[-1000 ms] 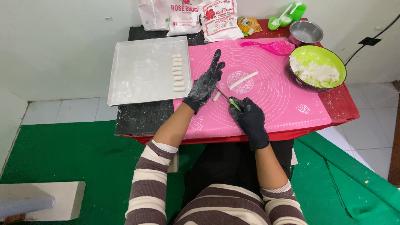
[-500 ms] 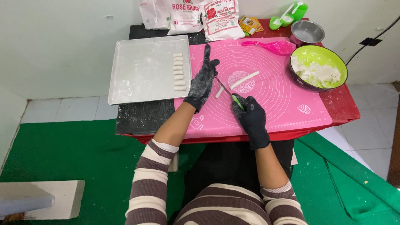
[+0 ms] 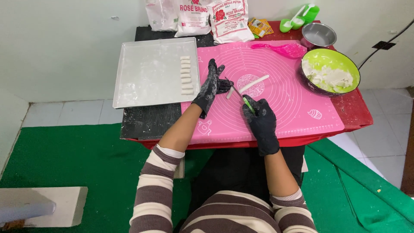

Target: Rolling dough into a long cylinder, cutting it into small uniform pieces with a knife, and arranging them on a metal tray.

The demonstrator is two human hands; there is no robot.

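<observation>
Both my hands wear black gloves dusted with flour. My right hand (image 3: 258,118) grips a green-handled knife (image 3: 241,97), its blade angled up-left across a white dough rope (image 3: 254,83) on the pink silicone mat (image 3: 284,103). My left hand (image 3: 211,86) rests flat on the mat's left edge, fingers spread, thumb beside a short cut dough piece (image 3: 230,92). A column of several cut dough pieces (image 3: 186,74) lies along the right side of the floured metal tray (image 3: 146,73).
A green bowl (image 3: 353,69) with white dough stands at the right, a small steel bowl (image 3: 318,34) behind it. A pink spatula (image 3: 280,48) lies on the mat's far edge. Flour bags (image 3: 207,17) and green measuring cups (image 3: 297,19) line the back wall.
My left hand has shifted left and up toward the tray side of the mat. My right hand and the knife have stayed over the dough rope's near end.
</observation>
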